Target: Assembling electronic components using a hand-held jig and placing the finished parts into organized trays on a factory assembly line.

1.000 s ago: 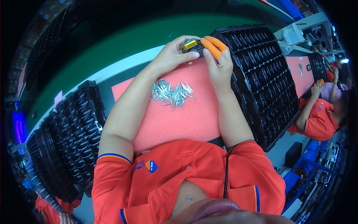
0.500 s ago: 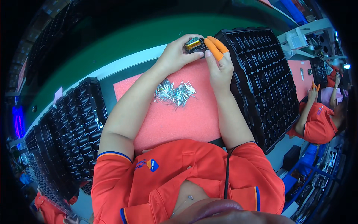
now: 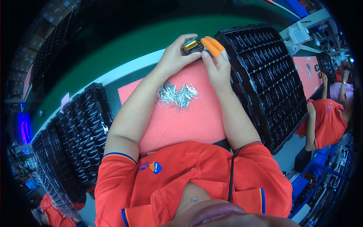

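Note:
My left hand (image 3: 176, 56) is closed round a small black electronic part with a yellow block (image 3: 191, 45) on it, held above the far edge of the pink foam mat (image 3: 189, 126). Orange finger cots cover two fingers of my right hand (image 3: 217, 62). Those fingers and the thumb close on the part's right side; whether a pin is between them is too small to tell. On the mat, below the hands, lies a loose heap of thin silvery metal pins (image 3: 177, 95).
A black tray with rows of pockets (image 3: 262, 72) stands right of the mat. More black pocketed trays (image 3: 81, 130) stand at the left. Beyond the mat runs a green surface (image 3: 124, 49) with a pale edge. At the right, a person in red (image 3: 328, 123) sits by another pink mat.
Both hands and the part have shifted slightly left in the picture, still together. The co-worker at the right has drawn one arm in. The heap of pins looks the same.

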Demonstrator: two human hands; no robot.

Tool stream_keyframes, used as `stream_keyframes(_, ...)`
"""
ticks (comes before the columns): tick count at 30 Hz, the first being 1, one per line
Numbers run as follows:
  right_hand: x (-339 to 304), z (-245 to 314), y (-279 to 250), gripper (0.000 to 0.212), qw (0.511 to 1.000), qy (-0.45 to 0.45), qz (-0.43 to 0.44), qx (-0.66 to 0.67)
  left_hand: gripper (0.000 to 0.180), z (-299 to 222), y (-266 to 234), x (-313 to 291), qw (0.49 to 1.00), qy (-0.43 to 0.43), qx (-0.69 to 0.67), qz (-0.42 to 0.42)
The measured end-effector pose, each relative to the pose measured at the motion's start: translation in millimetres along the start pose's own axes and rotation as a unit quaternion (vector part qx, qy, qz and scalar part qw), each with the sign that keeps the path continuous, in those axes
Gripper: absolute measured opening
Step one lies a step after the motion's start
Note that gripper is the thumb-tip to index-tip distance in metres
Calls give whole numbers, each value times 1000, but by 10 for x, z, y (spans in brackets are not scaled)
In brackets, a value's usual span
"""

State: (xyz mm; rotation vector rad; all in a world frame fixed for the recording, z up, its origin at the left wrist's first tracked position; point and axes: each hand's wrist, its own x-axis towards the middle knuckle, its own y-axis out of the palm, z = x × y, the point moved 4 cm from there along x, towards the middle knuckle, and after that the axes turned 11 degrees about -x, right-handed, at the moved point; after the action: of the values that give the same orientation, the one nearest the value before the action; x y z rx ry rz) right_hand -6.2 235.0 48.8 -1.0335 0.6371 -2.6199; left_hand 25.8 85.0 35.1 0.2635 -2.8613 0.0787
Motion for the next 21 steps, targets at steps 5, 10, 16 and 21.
stream_keyframes(5, -26, -235, -33, 41, 986, 150, -17, 75, 62, -79, -334, 57, 976, -38, 174, -124)
stream_keyframes(10, -56, -232, 109, 39, 956, 224, 135, 135, 53, -3, -830, 65, 908, -50, 347, -230)
stream_keyframes(16, -145, -269, 274, 34, 959, 151, 237, -41, 60, 326, -1071, 107, 855, -99, 472, -193)
stream_keyframes(21, -135, -244, 240, 34, 957, 169, 234, -13, 59, 351, -1044, 117, 856, -17, 439, -272)
